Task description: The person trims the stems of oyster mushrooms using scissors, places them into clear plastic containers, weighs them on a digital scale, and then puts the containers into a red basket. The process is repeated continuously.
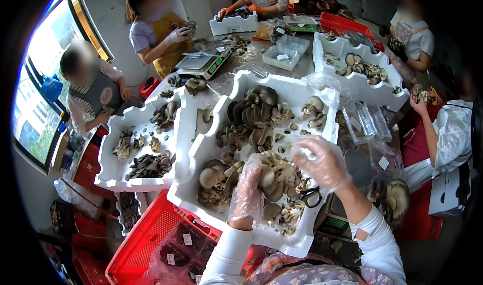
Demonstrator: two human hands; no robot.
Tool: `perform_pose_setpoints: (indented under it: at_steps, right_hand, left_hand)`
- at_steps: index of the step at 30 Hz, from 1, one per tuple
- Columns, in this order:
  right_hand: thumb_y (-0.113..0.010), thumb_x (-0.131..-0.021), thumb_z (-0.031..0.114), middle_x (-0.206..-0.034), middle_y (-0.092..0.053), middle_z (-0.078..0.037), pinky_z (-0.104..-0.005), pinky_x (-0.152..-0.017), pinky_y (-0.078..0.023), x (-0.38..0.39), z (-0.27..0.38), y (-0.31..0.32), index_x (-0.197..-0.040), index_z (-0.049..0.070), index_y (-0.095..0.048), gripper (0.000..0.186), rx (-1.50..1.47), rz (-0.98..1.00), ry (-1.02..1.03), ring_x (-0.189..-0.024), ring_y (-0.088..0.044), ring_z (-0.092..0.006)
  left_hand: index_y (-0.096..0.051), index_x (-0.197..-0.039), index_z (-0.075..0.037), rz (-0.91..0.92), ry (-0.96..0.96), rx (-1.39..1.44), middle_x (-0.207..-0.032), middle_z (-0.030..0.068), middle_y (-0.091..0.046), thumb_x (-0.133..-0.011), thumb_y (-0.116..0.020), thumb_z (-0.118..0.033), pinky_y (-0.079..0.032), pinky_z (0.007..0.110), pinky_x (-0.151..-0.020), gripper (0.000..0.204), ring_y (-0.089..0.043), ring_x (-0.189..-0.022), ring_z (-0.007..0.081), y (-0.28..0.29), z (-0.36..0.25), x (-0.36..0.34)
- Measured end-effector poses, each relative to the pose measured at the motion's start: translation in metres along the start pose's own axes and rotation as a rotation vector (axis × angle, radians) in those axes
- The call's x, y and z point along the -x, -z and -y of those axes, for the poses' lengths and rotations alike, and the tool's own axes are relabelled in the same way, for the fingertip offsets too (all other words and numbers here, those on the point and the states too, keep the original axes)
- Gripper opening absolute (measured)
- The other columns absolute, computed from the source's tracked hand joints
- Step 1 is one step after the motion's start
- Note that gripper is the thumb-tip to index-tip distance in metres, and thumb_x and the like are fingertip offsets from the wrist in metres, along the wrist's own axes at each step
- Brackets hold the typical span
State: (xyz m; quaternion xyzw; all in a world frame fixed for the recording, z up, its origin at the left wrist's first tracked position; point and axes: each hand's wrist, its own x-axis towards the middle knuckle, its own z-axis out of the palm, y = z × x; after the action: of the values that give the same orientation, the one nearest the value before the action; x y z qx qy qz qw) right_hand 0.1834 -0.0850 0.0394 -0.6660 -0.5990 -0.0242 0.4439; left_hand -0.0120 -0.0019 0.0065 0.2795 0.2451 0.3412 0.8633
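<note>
Remote log. Labelled packs [200, 246] sit in the red crate [136, 239]; I judge some work finished. My gloved left hand [246, 187] is at the mushroom cluster [274, 188] in the white foam box [289, 246]; cannot tell whether it grips. Many clusters remain there: much left, I estimate. Scissors [311, 198] lie unheld. My right hand [320, 161] hovers, fingers loosely curled, apparently empty.

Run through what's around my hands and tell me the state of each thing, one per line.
Left hand: gloved, at a mushroom clump, grip unclear
Right hand: gloved, fingers curled, grip unclear
Near foam box: open, partly filled
Scissors: lying in that box, blade opening unclear
Left foam box: open, partly filled
Clear trays: open
</note>
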Motion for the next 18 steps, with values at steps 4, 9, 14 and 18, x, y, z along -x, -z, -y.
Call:
perform_pose_setpoints:
  at_steps: [4, 9, 14, 18]
  right_hand:
    - [-0.080, -0.080, 0.014, -0.099, -0.068, -0.014, -0.0404, -0.082, -0.054, 0.000, 0.025, -0.008, -0.101, 0.005, -0.072, 0.024, -0.075, 0.171, -0.042, -0.093, -0.068, -0.0338]
    - [-0.074, -0.086, 0.014, -0.085, -0.068, -0.010, -0.0347, -0.065, -0.051, 0.005, 0.014, -0.018, -0.093, 0.001, -0.068, 0.016, -0.156, 0.102, -0.151, -0.069, -0.064, -0.0238]
    - [-0.061, -0.101, 0.016, -0.084, -0.065, -0.003, -0.0263, -0.064, -0.051, 0.012, -0.007, -0.012, -0.098, -0.002, -0.067, 0.019, -0.851, -0.015, -0.664, -0.070, -0.060, -0.0087]
    - [-0.067, -0.093, 0.007, -0.093, -0.070, -0.013, -0.0328, -0.068, -0.055, 0.010, -0.010, 0.007, -0.111, 0.002, -0.069, 0.018, 0.089, -0.029, 0.072, -0.075, -0.069, -0.0265]
  left_hand:
    - [-0.052, -0.134, -0.004, 0.083, -0.062, -0.236, -0.124, 0.0053, -0.056, -0.101, -0.063, -0.030, -0.042, 0.030, -0.101, 0.043, -0.053, -0.113, 0.0141, -0.006, 0.001, 0.000]
    - [-0.054, -0.130, -0.003, 0.057, -0.056, -0.329, -0.125, 0.0057, -0.056, -0.100, -0.066, -0.029, -0.041, 0.029, -0.102, 0.041, -0.052, -0.114, 0.0136, -0.008, -0.002, 0.004]
    - [-0.051, -0.130, -0.004, 0.055, -0.065, 0.091, -0.131, 0.0143, -0.058, -0.103, -0.058, -0.036, -0.054, 0.037, -0.100, 0.042, -0.062, -0.119, 0.0272, -0.015, -0.007, 0.008]
    - [-0.053, -0.130, -0.005, -0.097, 0.094, 0.198, -0.125, 0.0163, -0.064, -0.101, -0.058, -0.044, -0.061, 0.043, -0.094, 0.050, -0.067, -0.113, 0.0292, 0.009, -0.007, -0.005]
